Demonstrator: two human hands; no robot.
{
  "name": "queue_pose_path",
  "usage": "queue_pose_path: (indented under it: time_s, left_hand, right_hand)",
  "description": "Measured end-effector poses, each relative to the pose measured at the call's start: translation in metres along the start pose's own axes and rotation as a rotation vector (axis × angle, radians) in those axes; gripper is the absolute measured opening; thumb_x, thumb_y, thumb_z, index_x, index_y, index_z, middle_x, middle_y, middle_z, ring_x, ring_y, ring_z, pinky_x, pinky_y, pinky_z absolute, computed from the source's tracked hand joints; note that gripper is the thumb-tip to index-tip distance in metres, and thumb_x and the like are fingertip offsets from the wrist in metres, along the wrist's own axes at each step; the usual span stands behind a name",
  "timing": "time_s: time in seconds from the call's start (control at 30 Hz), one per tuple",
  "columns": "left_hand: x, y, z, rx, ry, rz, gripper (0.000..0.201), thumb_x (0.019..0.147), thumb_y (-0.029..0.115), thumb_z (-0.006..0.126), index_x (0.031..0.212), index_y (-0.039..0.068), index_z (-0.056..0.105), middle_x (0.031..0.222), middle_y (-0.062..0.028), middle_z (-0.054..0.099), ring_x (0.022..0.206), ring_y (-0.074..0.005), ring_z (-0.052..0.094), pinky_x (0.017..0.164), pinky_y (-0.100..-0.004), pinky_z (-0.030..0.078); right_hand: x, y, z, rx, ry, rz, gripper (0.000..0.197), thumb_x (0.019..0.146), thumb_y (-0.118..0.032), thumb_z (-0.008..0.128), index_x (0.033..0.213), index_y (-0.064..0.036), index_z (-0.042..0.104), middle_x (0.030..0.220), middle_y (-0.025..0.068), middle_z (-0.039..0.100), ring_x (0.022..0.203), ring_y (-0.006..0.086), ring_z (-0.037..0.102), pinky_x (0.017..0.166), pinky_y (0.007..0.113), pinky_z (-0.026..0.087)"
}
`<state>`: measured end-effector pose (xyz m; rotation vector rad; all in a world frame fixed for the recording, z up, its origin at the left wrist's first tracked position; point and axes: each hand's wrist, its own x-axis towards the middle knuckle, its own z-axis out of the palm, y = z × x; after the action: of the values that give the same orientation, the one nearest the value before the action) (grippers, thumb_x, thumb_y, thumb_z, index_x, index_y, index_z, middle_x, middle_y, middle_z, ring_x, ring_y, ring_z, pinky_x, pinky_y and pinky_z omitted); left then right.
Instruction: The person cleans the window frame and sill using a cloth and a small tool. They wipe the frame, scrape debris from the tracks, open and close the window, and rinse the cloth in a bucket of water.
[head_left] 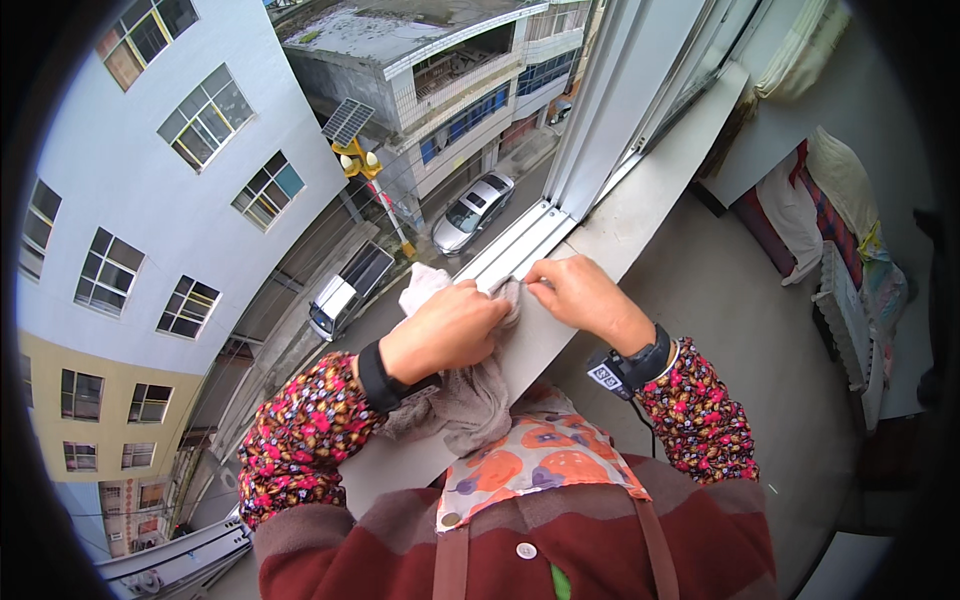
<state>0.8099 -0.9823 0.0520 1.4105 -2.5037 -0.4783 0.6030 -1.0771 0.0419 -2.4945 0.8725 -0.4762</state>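
Near the frame's centre, the left hand [448,328] gripped the grey cloth [476,402], the right hand [583,298] pinched closed at its edge, and careful wiping seemingly needed a tight fold along the window track [520,247].

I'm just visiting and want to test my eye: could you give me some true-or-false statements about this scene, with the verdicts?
1. The left hand is closed on a crumpled cloth. True.
2. The right hand is far from the window track. False: its fingers are close to the track.
3. A silver car stands on the street below. True.
4. Both patterned sleeves are striped. False: they have a flowery print.
5. A black band circles the left wrist. True.
6. The cloth is neatly folded. False: it lies bunched and wrinkled.
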Motion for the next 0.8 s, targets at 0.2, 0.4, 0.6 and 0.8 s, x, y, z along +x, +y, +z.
queue_pose_path:
  time_s: [0.2, 0.4, 0.6, 0.8]
  left_hand:
    - [-0.075, 0.019, -0.037, -0.143, -0.358, -0.228, 0.041, 0.067, 0.022, 0.066, 0.103, 0.001, 0.066, 0.073, -0.0201, 0.064, 0.078, -0.0396, 0.064, 0.069, -0.0470, 0.051]
    - [-0.132, 0.000, -0.057, -0.945, 0.077, -0.687, 0.034, 0.077, 0.019, 0.066, 0.105, 0.000, 0.059, 0.092, -0.0019, 0.062, 0.085, -0.0108, 0.057, 0.077, -0.0260, 0.048]
    - [-0.102, -0.006, -0.040, -1.332, 0.444, -0.400, 0.040, 0.082, 0.024, 0.073, 0.110, 0.004, 0.052, 0.096, -0.0001, 0.057, 0.089, -0.0079, 0.054, 0.080, -0.0244, 0.046]
    - [-0.021, 0.012, -0.018, -2.069, 0.402, -0.289, 0.057, 0.081, 0.011, 0.059, 0.135, 0.003, 0.041, 0.129, -0.0170, 0.056, 0.117, -0.0322, 0.059, 0.102, -0.0462, 0.050]
  right_hand:
    - [-0.007, -0.051, 0.042, 0.390, -0.233, -0.074, 0.018, 0.085, -0.019, 0.066, 0.094, -0.0047, 0.071, 0.082, 0.0193, 0.070, 0.077, 0.0367, 0.068, 0.070, 0.042, 0.054]
    - [-0.012, -0.040, 0.038, 1.028, -0.387, 0.126, 0.019, 0.095, -0.014, 0.061, 0.105, -0.0008, 0.070, 0.084, 0.0034, 0.069, 0.071, 0.0098, 0.062, 0.066, 0.024, 0.050]
    - [-0.047, 0.011, -0.016, 0.766, 0.161, 0.313, 0.023, 0.094, -0.015, 0.066, 0.112, -0.0003, 0.065, 0.077, -0.0037, 0.061, 0.069, 0.0038, 0.054, 0.064, 0.020, 0.046]
    - [-0.058, 0.004, -0.015, 0.951, 0.350, 0.333, 0.029, 0.090, -0.008, 0.071, 0.115, 0.0040, 0.062, 0.101, 0.0010, 0.067, 0.085, 0.0031, 0.056, 0.077, 0.020, 0.049]
